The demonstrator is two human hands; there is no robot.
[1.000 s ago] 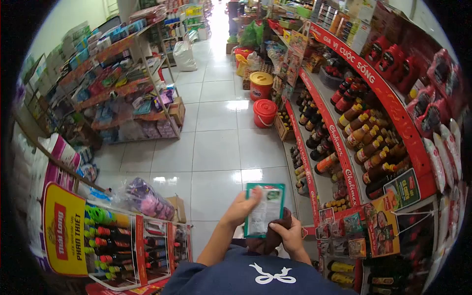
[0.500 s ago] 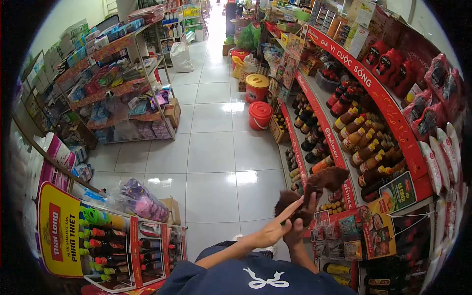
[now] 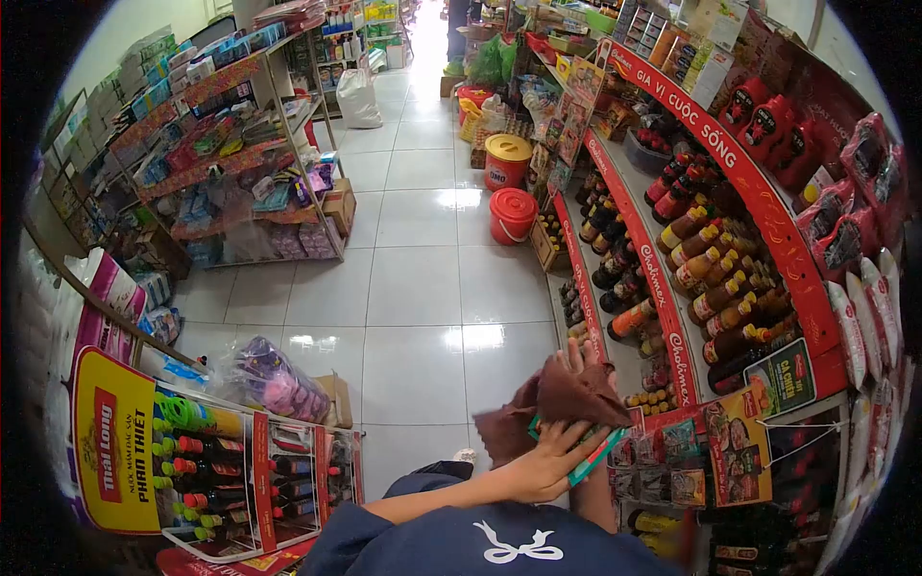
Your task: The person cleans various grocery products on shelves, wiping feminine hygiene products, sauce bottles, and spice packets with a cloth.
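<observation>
A crumpled brown cloth (image 3: pixel 576 392) lies over the palm of my right hand (image 3: pixel 581 355), whose fingertips stick out past its top edge. One end of the cloth hangs off to the left. Under its lower edge is a flat green packet (image 3: pixel 597 455), partly covered by my left hand (image 3: pixel 549 465). The left hand rests flat across the packet, fingers spread, pointing right. Most of my right palm is hidden by cloth and packet.
Sauce bottles (image 3: pixel 706 298) fill the red-edged shelves on the right. At lower left stands a yellow-signed bottle rack (image 3: pixel 259 480). A red lidded bucket (image 3: pixel 513 215) and a wrapped purple bundle (image 3: pixel 279 379) are on the tiled floor (image 3: pixel 413 288).
The cloth has shifted left and down and is spread wider. The green packet now shows beneath it. My left hand has lowered onto the packet, with its fingers apart.
</observation>
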